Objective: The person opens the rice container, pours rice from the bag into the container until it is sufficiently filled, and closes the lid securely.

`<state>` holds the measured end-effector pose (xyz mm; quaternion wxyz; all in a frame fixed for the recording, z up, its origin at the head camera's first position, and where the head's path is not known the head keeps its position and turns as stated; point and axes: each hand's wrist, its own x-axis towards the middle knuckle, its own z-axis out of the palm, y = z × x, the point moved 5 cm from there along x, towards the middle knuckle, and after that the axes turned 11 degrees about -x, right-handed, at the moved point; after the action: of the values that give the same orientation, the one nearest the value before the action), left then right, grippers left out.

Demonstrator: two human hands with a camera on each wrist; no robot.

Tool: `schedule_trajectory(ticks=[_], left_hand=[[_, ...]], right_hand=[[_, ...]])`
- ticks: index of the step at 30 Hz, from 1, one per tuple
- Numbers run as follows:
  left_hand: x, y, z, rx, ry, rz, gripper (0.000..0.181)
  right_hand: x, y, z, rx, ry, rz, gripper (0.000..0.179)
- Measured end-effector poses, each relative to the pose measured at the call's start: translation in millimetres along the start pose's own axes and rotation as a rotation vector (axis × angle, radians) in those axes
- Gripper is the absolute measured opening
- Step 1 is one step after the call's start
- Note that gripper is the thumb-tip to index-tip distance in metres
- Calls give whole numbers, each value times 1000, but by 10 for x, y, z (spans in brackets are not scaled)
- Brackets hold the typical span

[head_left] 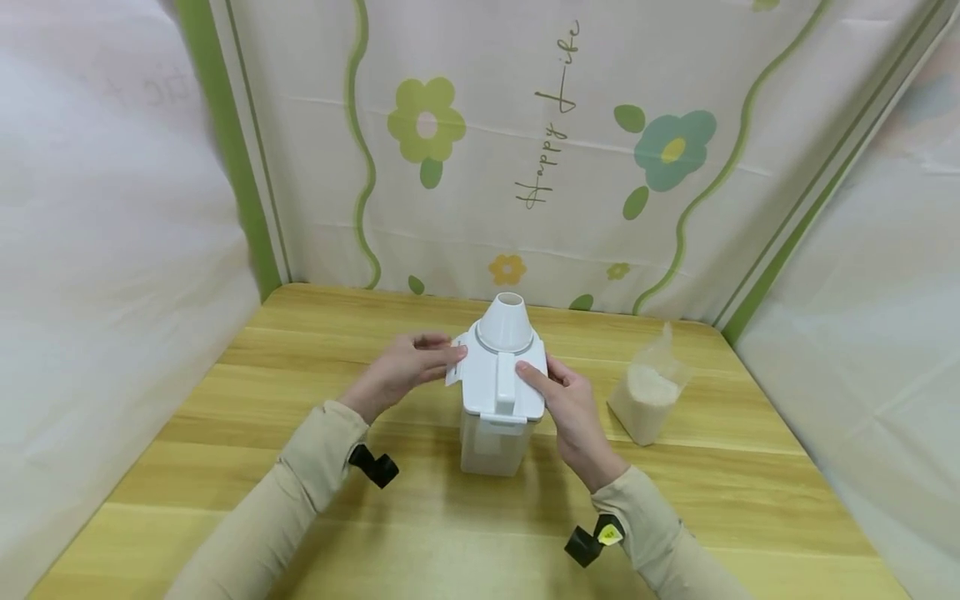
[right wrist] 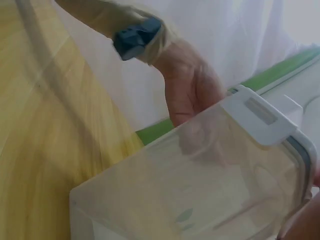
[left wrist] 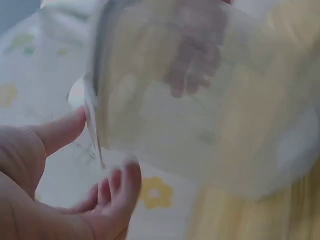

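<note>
A translucent storage container (head_left: 487, 450) stands on the table, its white lid (head_left: 480, 387) on top. A white cone-shaped cup (head_left: 507, 327) sits on the lid. My left hand (head_left: 401, 367) is at the container's left side. In the left wrist view its thumb touches the raised side latch (left wrist: 91, 117), with the other fingers apart below. My right hand (head_left: 573, 412) grips the right side, thumb on the lid and fingers down the wall, mostly hidden. The front latch (right wrist: 260, 117) appears in the right wrist view.
A clear bag of white grains (head_left: 647, 396) stands to the right on the wooden table (head_left: 315, 517). Printed fabric (head_left: 480, 208) hangs behind the table, and pale fabric panels hang at both sides. Both sleeves carry small black wrist cameras.
</note>
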<state>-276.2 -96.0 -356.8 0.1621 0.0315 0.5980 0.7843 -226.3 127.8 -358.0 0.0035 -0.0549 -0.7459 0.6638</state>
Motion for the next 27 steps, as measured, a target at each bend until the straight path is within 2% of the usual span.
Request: schedule_trajectory(ticks=[3,5,10,12,15,19,23,27], left_hand=[[-145,121,58,306,99,221,66],[-250,169,130,469,121,359,67],[-468,170,320,748,2,697,70],[-531,138,362,813,-48,795,75],[-600,85,398,838,-119,877,82],[-668,43,436,856,-163,966,83],[-722,10,479,866,-166,1043,80],[-753,-68,508,884,-126,1073,76]], right_hand=[[30,2,-28,6,-44,19,66],[37,3,-45,7,-57,27,65],[30,22,-80,45,-67,48,54],[27,30,-93,70,-64,59,51],[24,41,-113,83,-67,67,46],[5,63,-131,75,-81,62,42],[-40,85,-140,80,-78,63,43],[-71,103,-147,95,-63,69,46]])
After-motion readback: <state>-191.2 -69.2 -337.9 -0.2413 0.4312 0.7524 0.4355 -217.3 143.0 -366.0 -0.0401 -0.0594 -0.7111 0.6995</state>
